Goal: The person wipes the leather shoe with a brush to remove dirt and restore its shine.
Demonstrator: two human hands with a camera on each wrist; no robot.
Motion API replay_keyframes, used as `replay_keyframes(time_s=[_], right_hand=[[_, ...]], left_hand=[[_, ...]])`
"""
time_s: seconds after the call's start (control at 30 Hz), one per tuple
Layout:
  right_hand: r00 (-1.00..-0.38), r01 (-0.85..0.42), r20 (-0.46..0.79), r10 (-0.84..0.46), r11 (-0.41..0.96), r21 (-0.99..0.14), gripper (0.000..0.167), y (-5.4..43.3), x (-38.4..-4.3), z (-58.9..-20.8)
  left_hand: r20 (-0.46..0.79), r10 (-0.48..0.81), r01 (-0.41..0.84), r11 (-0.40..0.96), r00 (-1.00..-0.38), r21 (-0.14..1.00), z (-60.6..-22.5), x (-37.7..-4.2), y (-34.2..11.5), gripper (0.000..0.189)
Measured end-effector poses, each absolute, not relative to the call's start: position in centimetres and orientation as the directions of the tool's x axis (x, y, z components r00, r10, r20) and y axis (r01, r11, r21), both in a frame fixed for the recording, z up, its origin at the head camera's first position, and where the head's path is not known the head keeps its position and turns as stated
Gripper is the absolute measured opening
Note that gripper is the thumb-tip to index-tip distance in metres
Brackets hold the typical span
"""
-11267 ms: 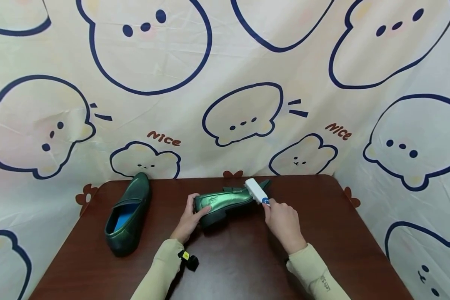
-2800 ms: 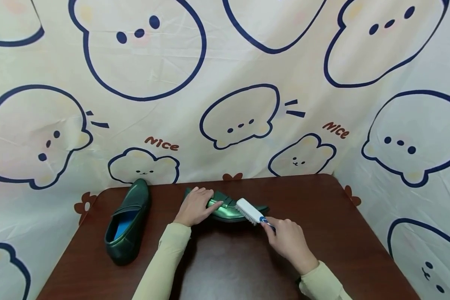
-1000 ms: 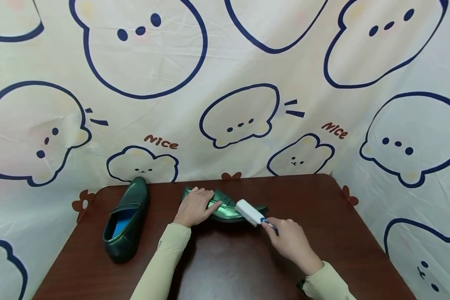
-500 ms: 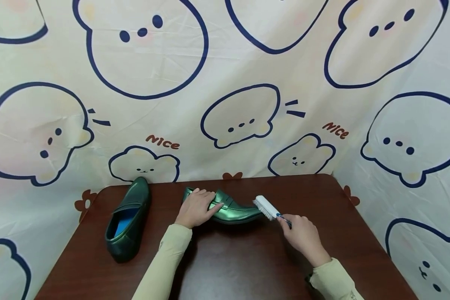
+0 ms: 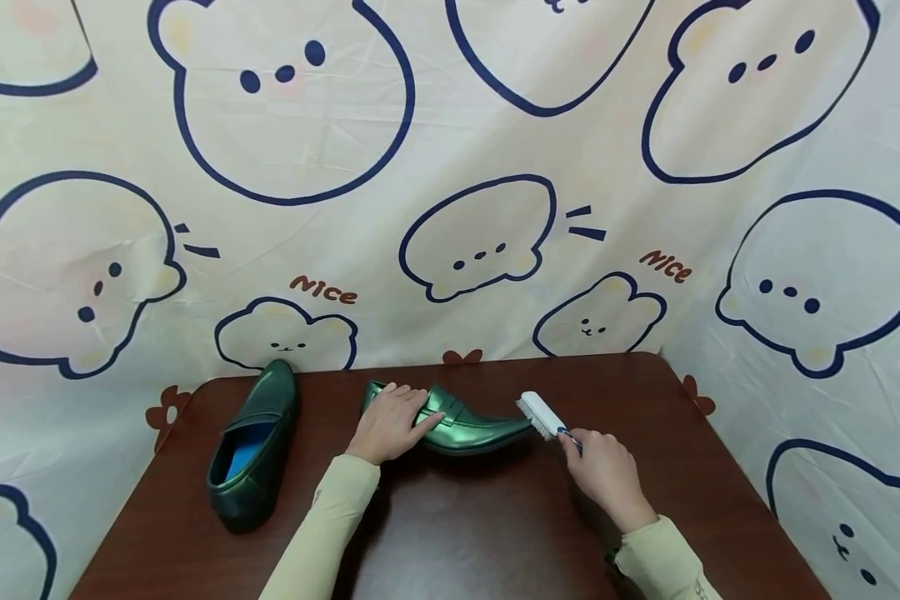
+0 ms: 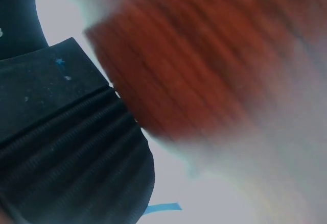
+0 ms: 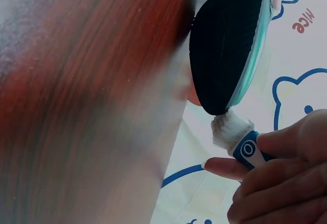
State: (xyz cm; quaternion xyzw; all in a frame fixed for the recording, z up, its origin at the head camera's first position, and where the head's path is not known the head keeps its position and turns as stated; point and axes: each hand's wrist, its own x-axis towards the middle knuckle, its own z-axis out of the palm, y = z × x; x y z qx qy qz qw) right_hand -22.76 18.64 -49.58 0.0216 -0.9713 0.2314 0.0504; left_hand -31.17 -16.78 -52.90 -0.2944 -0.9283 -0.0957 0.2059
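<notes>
A shiny green loafer points its toe to the right near the table's far edge. My left hand grips it from above around the opening, fingers over the far side and thumb along the near side. Its heel end is mostly hidden by that hand. The dark ridged sole shows in the left wrist view. My right hand holds a white brush by its blue-and-white handle. The pale bristles are right at the toe tip in the right wrist view.
The matching green loafer, with a blue insole, stands at the left of the brown table, its toe toward the back. A cream cloth with bear drawings hangs behind and at both sides.
The brush has moved right, from the front of the loafer to its toe tip. Since the oldest frame, my left hand has shifted from the heel to over the opening.
</notes>
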Motion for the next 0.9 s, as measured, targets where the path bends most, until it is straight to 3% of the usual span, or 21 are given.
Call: replay_keyframes(time_s=[0.17, 0.3, 0.4, 0.5, 0.67, 0.77, 0.9], right_hand=[[-0.992, -0.074, 0.122, -0.021, 0.888, -0.454, 0.033, 18.7, -22.8, -49.4], [-0.99, -0.09, 0.138, -0.032, 0.893, -0.44, 0.032, 18.6, -22.9, -49.4], [-0.988, -0.099, 0.148, -0.038, 0.894, -0.436, 0.032, 18.5, -22.8, -49.3], [-0.987, -0.105, 0.155, -0.04, 0.891, -0.441, 0.032, 18.2, -22.8, -49.2], [-0.983, -0.136, 0.172, -0.063, 0.879, -0.456, 0.03, 17.0, -23.0, -48.9], [-0.979, -0.165, 0.183, -0.088, 0.87, -0.465, 0.028, 15.8, -23.4, -48.9], [-0.974, -0.2, 0.187, -0.125, 0.86, -0.469, 0.025, 14.1, -23.9, -49.3]], left_hand=[[0.396, 0.507, 0.598, 0.788, -0.766, 0.148, -52.1, -30.6, -17.0, 0.049], [0.277, 0.527, 0.591, 0.763, -0.803, 0.263, -50.3, -29.6, -17.3, 0.044], [0.226, 0.58, 0.622, 0.722, -0.783, 0.302, -49.1, -28.9, -17.4, 0.04], [0.254, 0.632, 0.68, 0.694, -0.733, 0.237, -49.2, -28.5, -17.5, 0.041], [0.418, 0.607, 0.686, 0.726, -0.676, 0.054, -51.0, -28.1, -16.4, 0.042], [0.483, 0.567, 0.647, 0.762, -0.667, -0.001, -51.6, -28.0, -15.0, 0.042], [0.471, 0.529, 0.602, 0.798, -0.706, 0.006, -51.4, -27.7, -13.3, 0.043]])
